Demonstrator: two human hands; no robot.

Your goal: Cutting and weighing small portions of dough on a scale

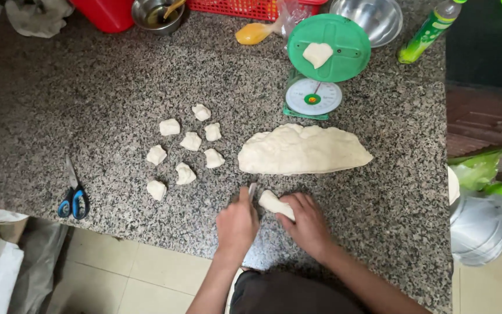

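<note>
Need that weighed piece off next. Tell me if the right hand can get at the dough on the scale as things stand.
Probably yes, once freed. The right hand now holds a dough strip at the near edge. The dough piece lies uncovered on the scale, but the big dough mass lies between, so the hand must reach over it.

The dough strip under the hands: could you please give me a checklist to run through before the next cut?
1. Right hand steadies the dough strip on the granite counter: ok.
2. Left hand holds a small blade at the strip's end: ok.
3. Fingers out of the blade's path: cannot tell, they sit close.
4. Green scale pan free for the next piece: not ok, one dough piece lies on it.
5. Cut pieces lie apart from the big dough mass: ok.
6. Scissors lie away from both hands: ok.
</note>
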